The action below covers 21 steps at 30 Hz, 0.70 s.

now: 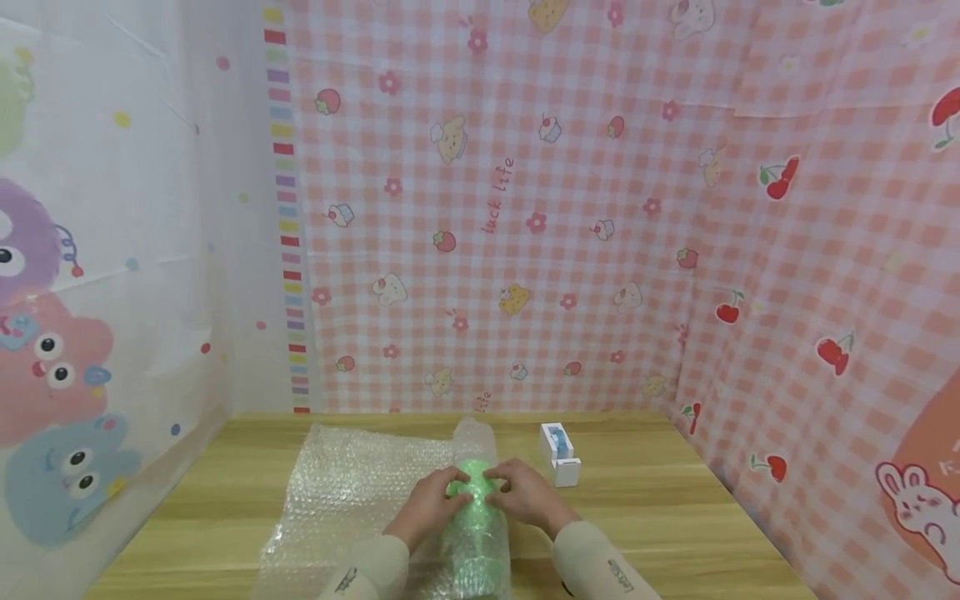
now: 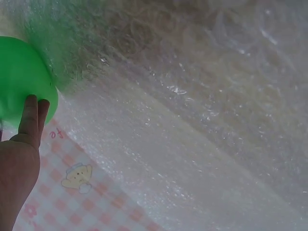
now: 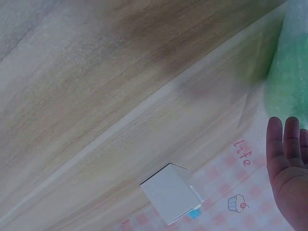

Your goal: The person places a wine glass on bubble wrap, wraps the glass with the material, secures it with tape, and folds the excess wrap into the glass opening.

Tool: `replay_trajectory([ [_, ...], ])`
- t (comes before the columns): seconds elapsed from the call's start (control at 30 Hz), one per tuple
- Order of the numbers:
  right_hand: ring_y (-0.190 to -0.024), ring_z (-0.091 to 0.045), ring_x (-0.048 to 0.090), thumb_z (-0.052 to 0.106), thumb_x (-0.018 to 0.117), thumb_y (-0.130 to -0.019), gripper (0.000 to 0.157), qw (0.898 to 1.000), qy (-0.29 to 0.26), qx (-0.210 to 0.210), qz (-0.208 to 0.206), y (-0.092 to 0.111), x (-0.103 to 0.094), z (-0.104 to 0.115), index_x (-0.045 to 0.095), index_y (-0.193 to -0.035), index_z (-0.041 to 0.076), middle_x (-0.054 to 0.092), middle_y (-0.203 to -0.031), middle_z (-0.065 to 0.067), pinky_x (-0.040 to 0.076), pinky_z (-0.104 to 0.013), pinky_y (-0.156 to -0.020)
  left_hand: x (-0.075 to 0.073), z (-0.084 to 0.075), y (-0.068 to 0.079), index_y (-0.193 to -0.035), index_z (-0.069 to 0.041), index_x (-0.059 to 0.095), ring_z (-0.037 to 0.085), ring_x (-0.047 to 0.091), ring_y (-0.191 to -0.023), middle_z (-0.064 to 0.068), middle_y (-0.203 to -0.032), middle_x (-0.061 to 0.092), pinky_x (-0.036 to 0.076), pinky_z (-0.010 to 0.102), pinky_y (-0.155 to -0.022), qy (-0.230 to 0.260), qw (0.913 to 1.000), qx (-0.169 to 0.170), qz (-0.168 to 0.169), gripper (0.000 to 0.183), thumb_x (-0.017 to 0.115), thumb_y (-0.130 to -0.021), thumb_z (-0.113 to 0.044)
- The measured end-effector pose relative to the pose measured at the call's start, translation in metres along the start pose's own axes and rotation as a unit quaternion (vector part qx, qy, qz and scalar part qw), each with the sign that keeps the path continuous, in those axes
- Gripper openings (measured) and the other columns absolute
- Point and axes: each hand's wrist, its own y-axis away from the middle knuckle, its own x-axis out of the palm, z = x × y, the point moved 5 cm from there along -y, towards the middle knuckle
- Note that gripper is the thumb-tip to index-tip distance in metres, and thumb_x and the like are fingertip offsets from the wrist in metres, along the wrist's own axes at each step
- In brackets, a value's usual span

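A green rounded object (image 1: 474, 483) lies lengthwise in the middle of the table, under clear bubble wrap (image 1: 360, 475) folded over it. My left hand (image 1: 435, 500) pinches the wrap at its left side, thumb and forefinger bent. From the right, my right hand (image 1: 527, 494) pinches the wrap the same way. In the left wrist view two fingers lie along a smooth green surface (image 2: 24, 77) beside the wrap's edge. The right wrist view shows fingertips against the wrapped green side (image 3: 291, 86). What kind of thing it is stays hidden by the wrap.
A white tape dispenser (image 1: 567, 472) with a blue roll stands behind the right hand. The loose bubble wrap spreads leftward over the wooden table (image 1: 660, 517). Patterned curtains (image 1: 480, 250) hang behind and at both sides.
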Motion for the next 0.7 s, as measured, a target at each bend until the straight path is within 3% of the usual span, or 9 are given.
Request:
replay_trajectory([
  [0.3, -0.097, -0.029, 0.060, 0.019, 0.073, -0.090, 0.037, 1.000, 0.008, -0.003, -0.008, -0.005, 0.005, 0.003, 0.067, -0.123, 0.005, 0.060, -0.115, -0.010, 0.054, -0.043, -0.077, -0.002, 0.011, 0.005, -0.118, -0.006, 0.056, 0.037, 0.066, -0.095, 0.031, -0.121, 0.060, 0.055, 0.052, -0.080, 0.015, 0.9998, -0.014, -0.004, 0.030, 0.068, -0.094, -0.018],
  [0.53, -0.095, -0.029, 0.059, 0.021, 0.074, -0.090, 0.037, 1.000, 0.021, -0.004, -0.009, -0.006, 0.008, 0.009, 0.067, -0.123, 0.004, 0.060, -0.113, -0.011, 0.052, -0.042, -0.075, -0.003, 0.013, 0.010, -0.116, -0.006, 0.056, 0.036, 0.066, -0.091, 0.026, -0.109, 0.065, 0.055, 0.051, -0.077, 0.000, 0.9999, 0.015, 0.005, 0.026, 0.066, -0.096, -0.019],
  [0.63, -0.095, -0.028, 0.059, 0.021, 0.073, -0.090, 0.037, 1.000, 0.028, 0.003, -0.008, -0.008, 0.010, 0.008, 0.067, -0.122, 0.005, 0.059, -0.113, -0.010, 0.052, -0.042, -0.074, -0.003, 0.012, 0.011, -0.116, -0.004, 0.061, 0.032, 0.063, -0.093, 0.019, -0.110, 0.062, 0.054, 0.049, -0.079, -0.044, 0.9983, 0.038, -0.007, 0.026, 0.066, -0.096, -0.022],
  [0.7, -0.095, -0.027, 0.059, 0.021, 0.073, -0.090, 0.036, 1.000, 0.029, 0.008, -0.007, -0.009, 0.011, 0.008, 0.068, -0.122, 0.006, 0.059, -0.113, -0.010, 0.053, -0.042, -0.075, -0.002, 0.010, 0.011, -0.115, -0.003, 0.064, 0.031, 0.061, -0.099, 0.018, -0.115, 0.059, 0.054, 0.048, -0.084, -0.118, 0.9909, 0.062, -0.017, 0.027, 0.066, -0.096, -0.023],
])
